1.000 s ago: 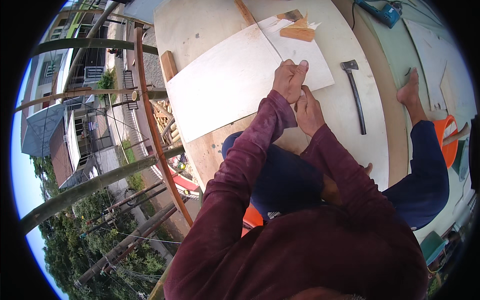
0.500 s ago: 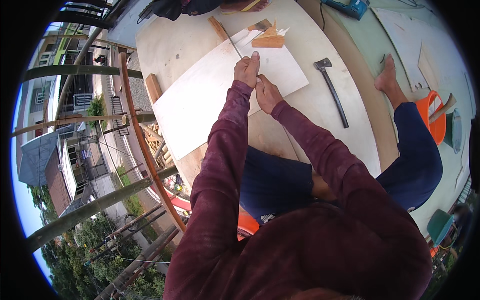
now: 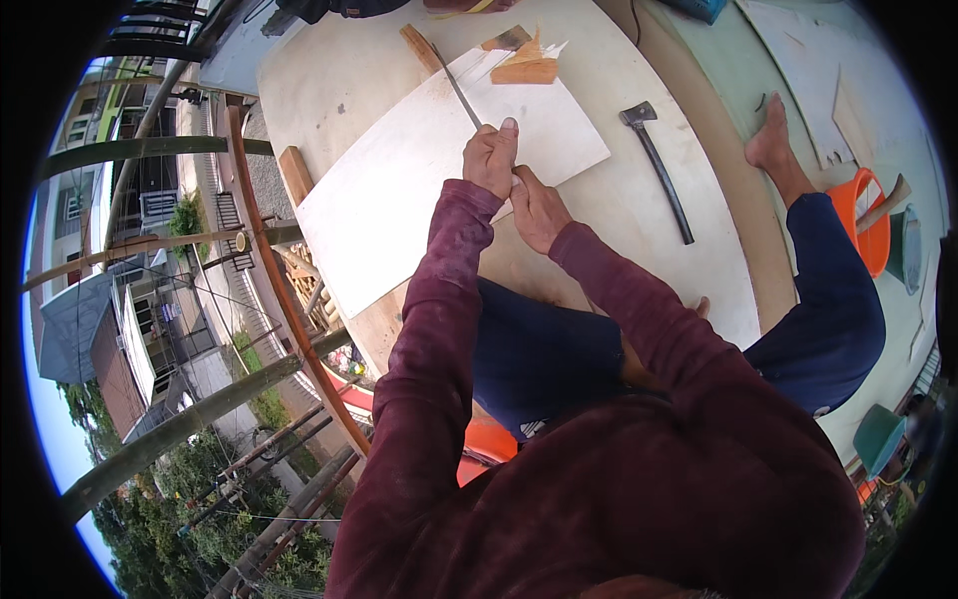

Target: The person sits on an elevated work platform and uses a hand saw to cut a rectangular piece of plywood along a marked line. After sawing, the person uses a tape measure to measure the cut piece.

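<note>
My left hand (image 3: 489,160) is closed round the handle of what looks like a handsaw (image 3: 461,92). Its narrow dark blade points away and slightly left, seen nearly edge-on, and the handle is hidden in my grip. Close behind, my right hand (image 3: 540,212) is also closed, pressed against the left at the handle's near end. Beneath the blade lies a white board (image 3: 384,200), slanted across a larger pale sheet (image 3: 329,80). A wood block (image 3: 421,48) sits by the blade's far end, and splintered wood pieces (image 3: 525,70) rest at the board's far edge.
A hatchet (image 3: 659,170) with a dark handle lies to the right. Another wood block (image 3: 295,175) is at the left edge. Further right stand an orange bucket (image 3: 870,238) and my bare foot (image 3: 770,140). Poles and a rail (image 3: 261,270) border a drop on the left.
Both hands have drawn back a little toward me with the handsaw, and more of its blade shows. The whole view has shifted slightly.
</note>
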A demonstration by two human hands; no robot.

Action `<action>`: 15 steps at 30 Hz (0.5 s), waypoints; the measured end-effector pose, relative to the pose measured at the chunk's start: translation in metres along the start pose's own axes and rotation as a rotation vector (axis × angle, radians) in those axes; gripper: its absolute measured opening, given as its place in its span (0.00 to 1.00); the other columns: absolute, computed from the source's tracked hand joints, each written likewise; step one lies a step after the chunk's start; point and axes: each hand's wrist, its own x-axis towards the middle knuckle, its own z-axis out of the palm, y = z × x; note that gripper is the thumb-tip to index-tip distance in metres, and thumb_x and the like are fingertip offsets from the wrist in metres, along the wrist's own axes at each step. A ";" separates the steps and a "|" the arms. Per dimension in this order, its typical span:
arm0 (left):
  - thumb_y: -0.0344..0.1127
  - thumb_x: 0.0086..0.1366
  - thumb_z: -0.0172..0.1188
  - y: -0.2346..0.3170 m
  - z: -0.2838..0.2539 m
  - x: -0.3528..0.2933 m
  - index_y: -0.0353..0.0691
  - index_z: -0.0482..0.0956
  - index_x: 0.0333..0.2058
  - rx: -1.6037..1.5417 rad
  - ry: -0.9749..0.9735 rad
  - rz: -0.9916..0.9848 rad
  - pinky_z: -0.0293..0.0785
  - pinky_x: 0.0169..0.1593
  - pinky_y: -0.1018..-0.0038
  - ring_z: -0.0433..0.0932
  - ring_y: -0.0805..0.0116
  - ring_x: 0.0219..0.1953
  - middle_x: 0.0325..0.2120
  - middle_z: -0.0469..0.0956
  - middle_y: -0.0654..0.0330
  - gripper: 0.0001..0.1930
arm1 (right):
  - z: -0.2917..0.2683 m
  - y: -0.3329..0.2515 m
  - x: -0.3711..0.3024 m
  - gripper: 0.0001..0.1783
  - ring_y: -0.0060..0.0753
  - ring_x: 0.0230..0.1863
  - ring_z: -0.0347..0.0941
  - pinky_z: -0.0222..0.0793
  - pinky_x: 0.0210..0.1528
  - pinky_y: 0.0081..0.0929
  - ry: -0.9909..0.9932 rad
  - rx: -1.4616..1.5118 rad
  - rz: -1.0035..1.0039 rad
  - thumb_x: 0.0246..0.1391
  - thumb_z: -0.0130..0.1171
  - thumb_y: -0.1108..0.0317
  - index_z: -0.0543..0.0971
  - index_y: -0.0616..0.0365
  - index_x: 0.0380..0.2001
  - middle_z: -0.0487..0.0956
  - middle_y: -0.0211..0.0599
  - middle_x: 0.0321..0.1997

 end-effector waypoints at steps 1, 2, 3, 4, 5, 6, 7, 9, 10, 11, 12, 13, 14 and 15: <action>0.52 0.73 0.51 0.015 0.011 -0.037 0.32 0.71 0.15 0.030 0.022 0.029 0.64 0.32 0.67 0.62 0.63 0.24 0.17 0.67 0.54 0.32 | -0.010 -0.008 -0.027 0.21 0.65 0.32 0.75 0.67 0.36 0.50 -0.020 0.046 0.013 0.71 0.34 0.55 0.69 0.61 0.49 0.76 0.59 0.27; 0.52 0.73 0.51 0.036 0.022 -0.070 0.32 0.72 0.15 0.055 0.040 0.089 0.64 0.33 0.67 0.62 0.63 0.24 0.16 0.66 0.55 0.31 | -0.020 -0.016 -0.060 0.21 0.64 0.32 0.75 0.67 0.36 0.50 -0.041 0.087 0.028 0.71 0.33 0.55 0.69 0.61 0.50 0.75 0.58 0.27; 0.51 0.73 0.50 0.051 0.032 -0.080 0.33 0.72 0.16 0.073 0.054 0.166 0.64 0.33 0.67 0.62 0.62 0.25 0.16 0.64 0.55 0.31 | -0.022 -0.005 -0.076 0.21 0.63 0.30 0.76 0.67 0.35 0.49 0.035 0.074 -0.100 0.71 0.33 0.56 0.69 0.61 0.51 0.75 0.57 0.25; 0.51 0.73 0.50 0.050 0.033 -0.078 0.34 0.73 0.16 0.071 0.079 0.171 0.64 0.34 0.67 0.62 0.62 0.25 0.16 0.63 0.55 0.30 | -0.027 -0.013 -0.063 0.21 0.64 0.31 0.76 0.68 0.36 0.48 -0.019 0.081 -0.017 0.71 0.34 0.57 0.69 0.61 0.50 0.75 0.57 0.27; 0.52 0.73 0.51 0.043 0.027 -0.059 0.32 0.71 0.16 0.094 0.078 0.088 0.64 0.33 0.66 0.61 0.62 0.24 0.16 0.64 0.54 0.32 | -0.029 -0.022 -0.054 0.20 0.65 0.32 0.76 0.69 0.37 0.47 -0.083 0.089 0.093 0.71 0.34 0.57 0.70 0.61 0.48 0.76 0.58 0.28; 0.54 0.72 0.51 0.035 0.021 -0.023 0.30 0.69 0.16 0.062 0.073 0.006 0.63 0.32 0.65 0.61 0.62 0.23 0.17 0.65 0.54 0.33 | -0.024 -0.017 -0.028 0.20 0.66 0.34 0.75 0.69 0.39 0.48 -0.039 0.048 0.092 0.70 0.35 0.57 0.70 0.62 0.46 0.76 0.59 0.29; 0.56 0.71 0.52 0.018 0.006 0.016 0.27 0.67 0.16 0.049 0.098 -0.024 0.63 0.30 0.64 0.61 0.62 0.21 0.15 0.64 0.54 0.35 | -0.015 -0.021 0.017 0.20 0.67 0.35 0.75 0.69 0.40 0.48 0.006 0.010 0.035 0.70 0.35 0.57 0.71 0.62 0.44 0.77 0.60 0.30; 0.57 0.72 0.51 0.017 -0.013 0.050 0.29 0.66 0.13 0.028 -0.027 -0.119 0.63 0.28 0.65 0.61 0.66 0.18 0.13 0.64 0.57 0.36 | 0.003 -0.017 0.051 0.20 0.69 0.36 0.74 0.68 0.42 0.51 0.129 0.045 -0.036 0.70 0.36 0.57 0.71 0.63 0.40 0.77 0.61 0.31; 0.57 0.73 0.50 0.017 -0.011 0.044 0.30 0.68 0.14 -0.008 -0.031 -0.106 0.63 0.29 0.67 0.62 0.67 0.19 0.13 0.64 0.58 0.36 | 0.002 -0.008 0.050 0.20 0.70 0.35 0.73 0.66 0.41 0.53 0.106 0.001 -0.056 0.70 0.35 0.57 0.70 0.62 0.41 0.76 0.61 0.29; 0.56 0.73 0.49 0.010 -0.014 0.031 0.31 0.69 0.14 -0.037 -0.024 -0.099 0.64 0.30 0.69 0.64 0.68 0.20 0.13 0.64 0.59 0.35 | 0.000 -0.015 0.033 0.20 0.69 0.34 0.74 0.67 0.41 0.52 0.027 0.005 0.016 0.71 0.34 0.56 0.69 0.62 0.43 0.76 0.60 0.28; 0.56 0.73 0.48 0.018 -0.008 0.009 0.31 0.71 0.15 -0.037 -0.017 -0.073 0.64 0.31 0.69 0.65 0.68 0.23 0.14 0.65 0.58 0.35 | -0.008 -0.026 0.007 0.20 0.67 0.33 0.74 0.67 0.40 0.51 -0.039 0.002 0.078 0.71 0.34 0.56 0.69 0.61 0.45 0.76 0.60 0.28; 0.57 0.74 0.48 0.032 0.006 -0.024 0.31 0.72 0.15 -0.036 -0.007 -0.049 0.65 0.33 0.69 0.67 0.68 0.25 0.15 0.66 0.57 0.35 | -0.014 -0.025 -0.023 0.21 0.56 0.29 0.76 0.68 0.37 0.46 -0.030 0.037 0.050 0.72 0.32 0.54 0.68 0.60 0.48 0.74 0.53 0.24; 0.55 0.75 0.44 0.041 0.017 -0.056 0.37 0.68 0.17 -0.042 0.036 -0.006 0.61 0.31 0.73 0.63 0.73 0.24 0.16 0.64 0.62 0.31 | -0.017 -0.026 -0.045 0.22 0.49 0.28 0.76 0.68 0.35 0.43 -0.003 0.075 -0.013 0.72 0.32 0.54 0.69 0.60 0.48 0.74 0.49 0.24; 0.53 0.77 0.41 0.048 0.026 -0.068 0.42 0.64 0.19 -0.051 0.076 0.049 0.56 0.29 0.77 0.59 0.78 0.23 0.17 0.62 0.67 0.28 | -0.022 -0.027 -0.067 0.23 0.41 0.26 0.76 0.68 0.34 0.39 0.022 0.110 -0.077 0.73 0.31 0.53 0.69 0.60 0.48 0.73 0.45 0.23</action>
